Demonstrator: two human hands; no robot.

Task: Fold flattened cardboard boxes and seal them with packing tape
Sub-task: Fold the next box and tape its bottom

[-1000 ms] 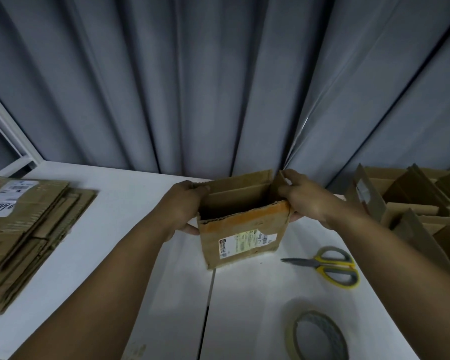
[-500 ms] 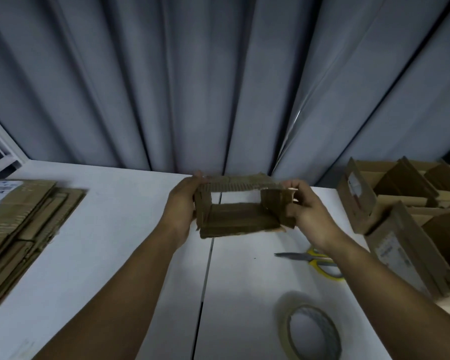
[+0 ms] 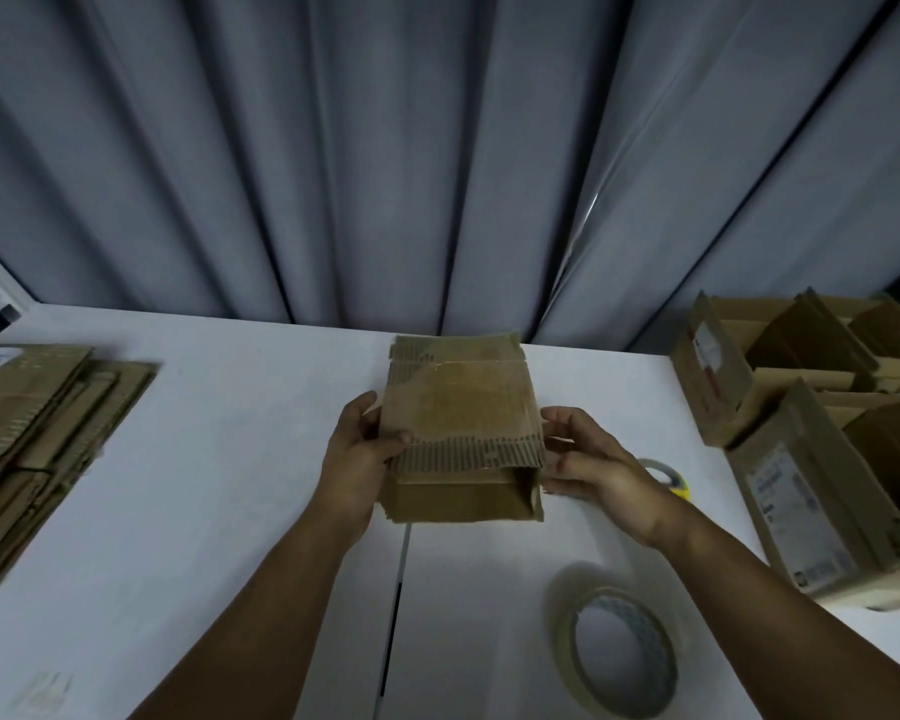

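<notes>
A small brown cardboard box (image 3: 463,407) stands at the middle of the white table (image 3: 219,459), its flaps folded down over the top and a torn corrugated edge facing me. My left hand (image 3: 357,459) grips its left side, thumb on top of the flap. My right hand (image 3: 588,465) is at the box's right side with fingers loosely curved, touching the edge. A roll of packing tape (image 3: 619,662) lies flat on the table near me, to the right.
A stack of flattened cardboard boxes (image 3: 37,433) lies at the left. Several folded open boxes (image 3: 811,433) crowd the right side. Yellow-handled scissors (image 3: 668,480) peek out behind my right hand. A grey curtain (image 3: 437,148) hangs behind the table.
The box was turned from open side up, through an end-on view, to its flaps now folded shut on top. Both hands shifted with it.
</notes>
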